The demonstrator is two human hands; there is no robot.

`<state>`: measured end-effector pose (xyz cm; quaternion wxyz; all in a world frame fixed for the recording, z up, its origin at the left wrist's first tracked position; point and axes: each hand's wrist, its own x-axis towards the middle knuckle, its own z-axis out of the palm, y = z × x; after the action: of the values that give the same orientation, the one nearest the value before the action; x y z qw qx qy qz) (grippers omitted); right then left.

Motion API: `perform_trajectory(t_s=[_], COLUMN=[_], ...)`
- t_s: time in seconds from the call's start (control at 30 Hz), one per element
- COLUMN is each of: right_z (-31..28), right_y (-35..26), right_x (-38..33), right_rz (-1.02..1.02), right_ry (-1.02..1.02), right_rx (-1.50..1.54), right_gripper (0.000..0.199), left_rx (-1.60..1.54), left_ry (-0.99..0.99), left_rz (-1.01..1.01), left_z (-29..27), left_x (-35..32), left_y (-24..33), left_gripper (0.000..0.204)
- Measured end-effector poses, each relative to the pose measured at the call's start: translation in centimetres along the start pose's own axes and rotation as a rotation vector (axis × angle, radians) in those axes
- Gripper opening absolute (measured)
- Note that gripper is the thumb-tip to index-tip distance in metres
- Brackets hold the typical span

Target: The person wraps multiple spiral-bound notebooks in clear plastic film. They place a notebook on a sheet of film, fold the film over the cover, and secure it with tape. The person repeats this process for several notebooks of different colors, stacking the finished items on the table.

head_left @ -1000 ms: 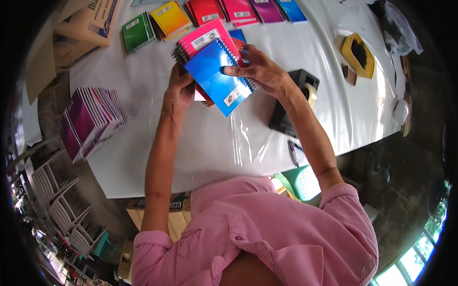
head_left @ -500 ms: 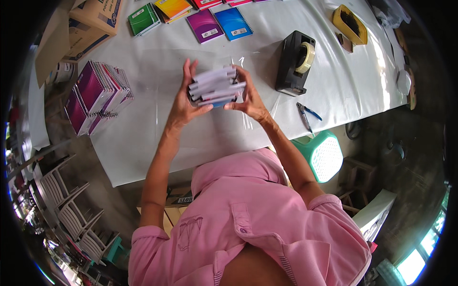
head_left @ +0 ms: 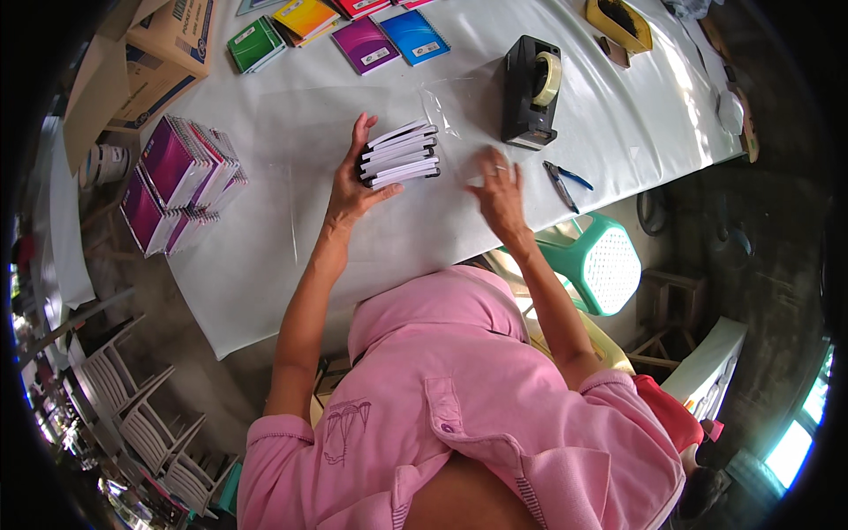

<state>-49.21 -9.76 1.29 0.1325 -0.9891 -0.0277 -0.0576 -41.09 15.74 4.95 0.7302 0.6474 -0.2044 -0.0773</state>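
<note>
A small stack of spiral notebooks [head_left: 402, 157], white page edges toward me, stands over the table [head_left: 252, 300] in the grip of my left hand [head_left: 347, 196]. The thumb presses at its near corner and the fingers wrap its left side. My right hand [head_left: 502, 201] is off the stack, to its right, slightly smeared by motion, with its fingers stretched and thumb apart; nothing shows in it. Clear plastic film [head_left: 442, 110] lies on the table beyond and around the stack.
A black tape dispenser [head_left: 523, 115] and blue-handled pliers [head_left: 563, 185] lie to the right. Purple notebook bundles [head_left: 177, 168] stand at left, near a cardboard box [head_left: 168, 66]. Coloured notebooks [head_left: 415, 37] and a yellow container [head_left: 623, 25] are at the back. A green stool [head_left: 609, 265] stands beside the table.
My right hand has let go of the stack and moved right and toward me. My left hand keeps hold of the notebooks, whose edges now look more even. The view has shifted slightly.
</note>
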Motion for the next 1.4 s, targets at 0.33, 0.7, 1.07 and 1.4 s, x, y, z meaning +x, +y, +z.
perform_trajectory(t_s=[0.33,0.7,1.07,1.4], right_z=[-3.9,0.1,0.1,0.2], right_y=[-6.1,-7.3,-5.9,-5.6], right_x=[6.2,6.6,7.0,7.2], right_rz=[-0.165,-0.132,-0.051,-0.278], right_ry=[-0.051,-0.255,-0.236,-0.139], right_rx=[0.995,1.253,1.241,1.065], right_gripper=[0.115,0.086,0.086,0.088], left_rx=[-0.176,-0.092,-0.175,-0.08], left_ry=[-0.026,0.093,0.156,0.228], left_rz=[-0.118,-0.103,-0.19,-0.276], left_z=[-0.1,-0.4,1.3,0.2], left_x=[0.0,-1.2,-1.9,-2.4], left_y=[0.5,-1.0,-0.3,-0.8], left_gripper=[0.122,0.114,0.089,0.074])
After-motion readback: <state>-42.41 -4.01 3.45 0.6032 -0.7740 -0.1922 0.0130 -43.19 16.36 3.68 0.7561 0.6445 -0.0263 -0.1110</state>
